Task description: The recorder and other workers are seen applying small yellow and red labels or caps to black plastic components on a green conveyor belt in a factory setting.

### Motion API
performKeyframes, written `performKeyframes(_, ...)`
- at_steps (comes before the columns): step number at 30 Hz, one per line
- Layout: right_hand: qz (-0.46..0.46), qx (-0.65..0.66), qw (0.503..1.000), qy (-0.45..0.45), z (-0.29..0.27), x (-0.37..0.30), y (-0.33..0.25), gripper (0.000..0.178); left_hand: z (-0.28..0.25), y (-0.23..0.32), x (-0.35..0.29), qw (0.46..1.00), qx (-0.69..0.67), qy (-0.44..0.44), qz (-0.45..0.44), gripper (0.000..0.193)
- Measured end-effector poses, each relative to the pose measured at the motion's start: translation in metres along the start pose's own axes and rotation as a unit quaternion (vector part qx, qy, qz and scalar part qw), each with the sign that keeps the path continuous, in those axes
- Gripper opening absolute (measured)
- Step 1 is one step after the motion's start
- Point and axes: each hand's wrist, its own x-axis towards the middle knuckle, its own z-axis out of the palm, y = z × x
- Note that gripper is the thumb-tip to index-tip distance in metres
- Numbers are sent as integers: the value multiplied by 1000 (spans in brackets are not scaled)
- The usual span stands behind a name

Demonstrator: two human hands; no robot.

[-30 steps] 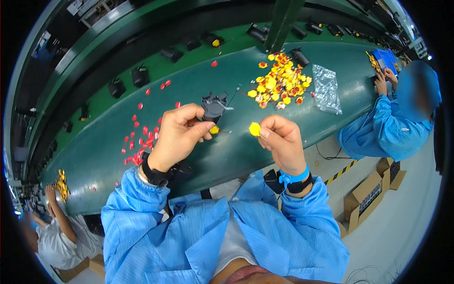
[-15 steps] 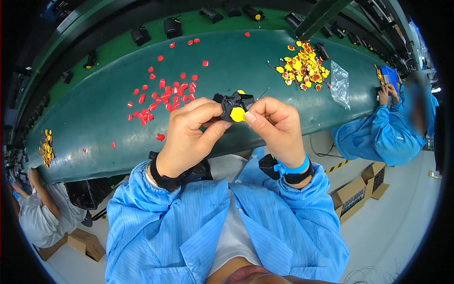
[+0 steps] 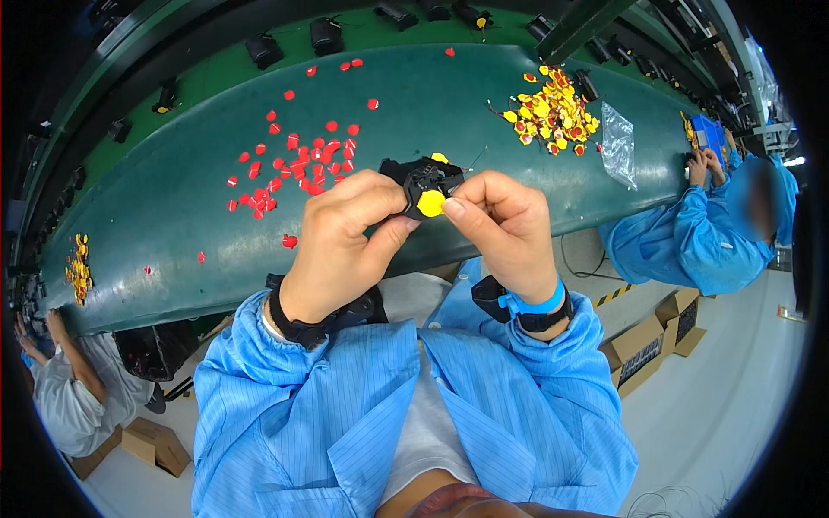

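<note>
Above the near edge of the green table, my left hand (image 3: 356,226) grips a black plastic housing (image 3: 418,177) between thumb and fingers. A yellow round disc (image 3: 431,204) lies against the housing's near side, and another bit of yellow shows at its top. My right hand (image 3: 501,223) pinches at the disc's right edge with thumb and forefinger; its other fingers are curled. A thin wire sticks up from the housing by my right fingers. What sits under the disc is hidden.
Loose red pieces (image 3: 319,155) are scattered left of centre on the green table (image 3: 432,104). A heap of yellow-and-red discs (image 3: 553,112) lies at right beside a clear plastic bag (image 3: 618,147). Black housings (image 3: 326,36) line the far side. Co-workers sit at both ends.
Both hands stay nearly in place on the housing and disc, with the housing slightly turned. The table scene has shifted a little in view.
</note>
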Motion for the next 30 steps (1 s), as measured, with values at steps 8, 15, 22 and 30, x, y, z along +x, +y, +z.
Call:
performKeyframes(8, -24, -53, 998, 25, 8, -6, 6, 10, 5, 1, -1, 985, -139, 0, -106, 12)
performKeyframes(15, -77, -123, 988, 60, 18, -11, 10, 8, 23, -8, -4, 980, -168, 67, -88, 19)
performKeyframes(22, -40, -79, 996, 17, 10, 11, 26, 10, 15, -29, 4, 991, -58, 111, -45, 14)
performKeyframes(30, -70, -639, 756, 125, -157, 123, 75, 22, -106, -97, 78, 877, 461, 104, 82, 13)
